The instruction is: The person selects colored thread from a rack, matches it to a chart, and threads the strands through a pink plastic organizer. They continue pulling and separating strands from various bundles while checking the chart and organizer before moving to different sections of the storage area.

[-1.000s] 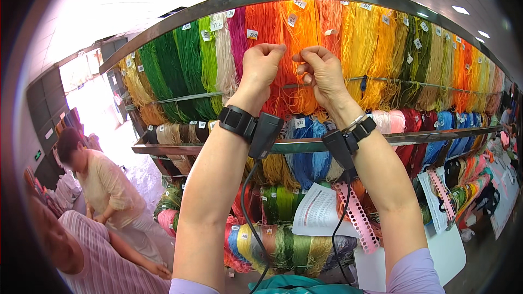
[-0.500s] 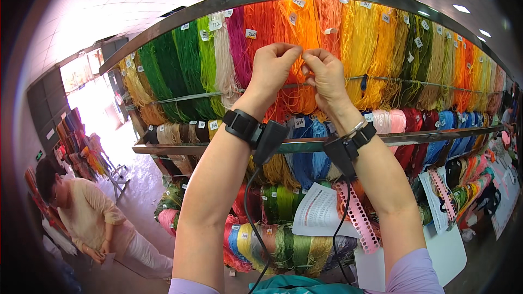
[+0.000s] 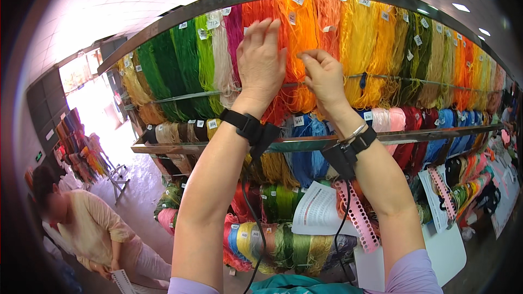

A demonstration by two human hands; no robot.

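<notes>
My left hand [image 3: 261,65] is raised with its fingers stretched out in front of hanging red thread skeins [image 3: 262,8]; nothing shows in it. Beside it on the right, my right hand [image 3: 327,79] is closed in a pinch near the orange thread skeins [image 3: 298,27]. Whatever may lie between the pinching fingertips is too fine to make out. A gap separates the two hands. Yellow skeins [image 3: 359,38] hang just right of my right hand, and a purple skein [image 3: 235,22] hangs left of my left hand. Small white paper tags sit on many skeins.
A metal rack rail [image 3: 305,144] crosses below my hands, with blue skeins [image 3: 309,160] around it. Lower down are a printed paper sheet [image 3: 321,212] and a pink perforated strip [image 3: 357,218]. Another person [image 3: 103,223] stands at the lower left, holding a perforated card [image 3: 122,282].
My hands have come apart from fingertips nearly touching. The left hand has opened and moved up and left; the right stays pinched. The other person now shows a perforated card in hand.
</notes>
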